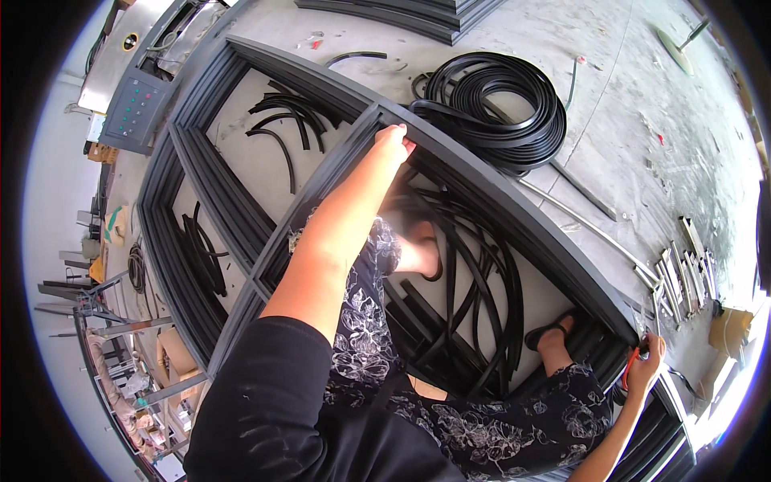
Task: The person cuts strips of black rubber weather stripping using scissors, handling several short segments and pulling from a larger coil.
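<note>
A large dark grey window-type frame (554, 229) with crossbars lies stacked on others like it. I stand with my feet inside one opening. My left hand (392, 145) reaches to the far bar where a crossbar joins it, fingers closed against the inner edge; whatever they pinch is hidden. Long black rubber strips (451, 277) lie tangled in the opening below that hand. At the right corner of the frame, my right hand (645, 368) is closed round a hand tool with red handles (631, 368); its jaws cannot be made out.
A big coil of black rubber strip (514, 108) lies beyond the frame. Short black offcuts (301, 116) lie within another opening. Pale metal strips (683, 277) and a cardboard box (731, 329) are at right. A machine with a button panel (140, 108) stands far left.
</note>
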A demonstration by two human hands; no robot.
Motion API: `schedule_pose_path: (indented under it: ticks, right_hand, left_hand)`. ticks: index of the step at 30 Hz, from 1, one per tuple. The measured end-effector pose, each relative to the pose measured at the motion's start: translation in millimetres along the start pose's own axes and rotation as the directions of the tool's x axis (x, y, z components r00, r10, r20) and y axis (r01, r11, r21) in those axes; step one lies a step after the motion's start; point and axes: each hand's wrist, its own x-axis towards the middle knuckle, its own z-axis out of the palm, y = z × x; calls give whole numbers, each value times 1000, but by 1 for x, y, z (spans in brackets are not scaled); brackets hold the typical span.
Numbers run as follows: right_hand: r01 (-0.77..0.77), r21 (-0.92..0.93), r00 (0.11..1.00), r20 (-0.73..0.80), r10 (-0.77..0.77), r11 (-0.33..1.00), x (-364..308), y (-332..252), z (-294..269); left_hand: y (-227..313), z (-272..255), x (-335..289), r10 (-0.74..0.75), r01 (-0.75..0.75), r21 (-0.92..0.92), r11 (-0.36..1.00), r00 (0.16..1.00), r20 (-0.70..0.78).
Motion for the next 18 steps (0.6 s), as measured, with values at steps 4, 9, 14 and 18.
schedule_pose_path:
  ticks: [4, 9, 14, 18]
  right_hand:
    - [-70, 41, 997, 33, 69, 997, 3, 0, 1]
    - [-21, 8, 998, 65, 21, 1000, 8, -6, 5]
    - [38, 2, 998, 50, -38, 999, 12, -3, 9]
    - [-27, 7, 999, 43, 27, 1000, 12, 3, 8]
  left_hand:
    - [9, 3, 2, -34, 34, -38, 999, 999, -12]
    - [12, -10, 24, -77, 76, -68, 995, 997, -18]
    - [8, -8, 18, -157, 166, -259, 952, 986, 53]
    - [8, -9, 17, -199, 220, -328, 919, 975, 98]
